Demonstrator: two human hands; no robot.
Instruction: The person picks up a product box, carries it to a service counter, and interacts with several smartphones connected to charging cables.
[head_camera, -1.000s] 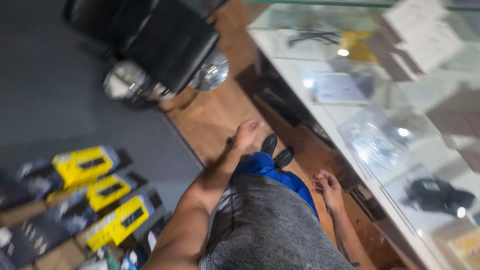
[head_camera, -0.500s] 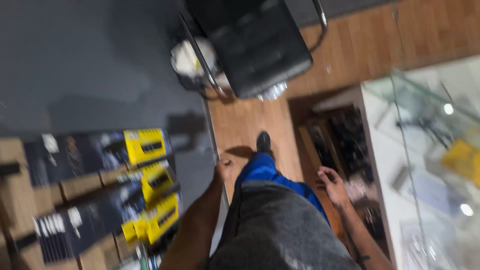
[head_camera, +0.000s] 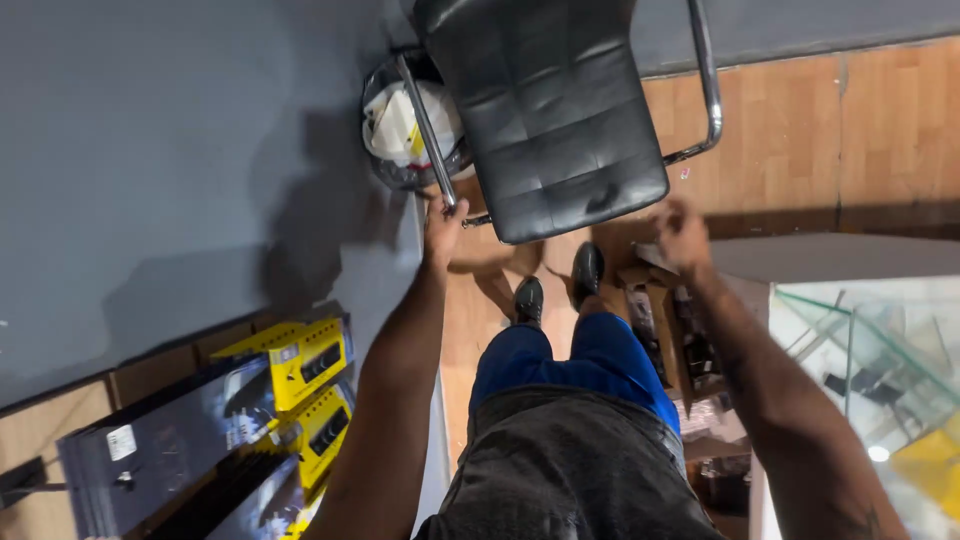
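Gripping a black chair (head_camera: 555, 120) from above, with one hand on and the other arriving.

The left hand (head_camera: 443, 222) is closing around the chair's left chrome arm (head_camera: 428, 130), fingers wrapped on the tube, while the right hand (head_camera: 683, 232) is hovering blurred just below the seat's right corner, holding nothing that can be seen; how far open it is cannot be told. By this reading the hold is only half made. The chair is standing on the wood floor (head_camera: 880, 130) just ahead of the person's shoes (head_camera: 558, 285), its padded black seat quilted and glossy, with a bin (head_camera: 400, 130) behind its left side.
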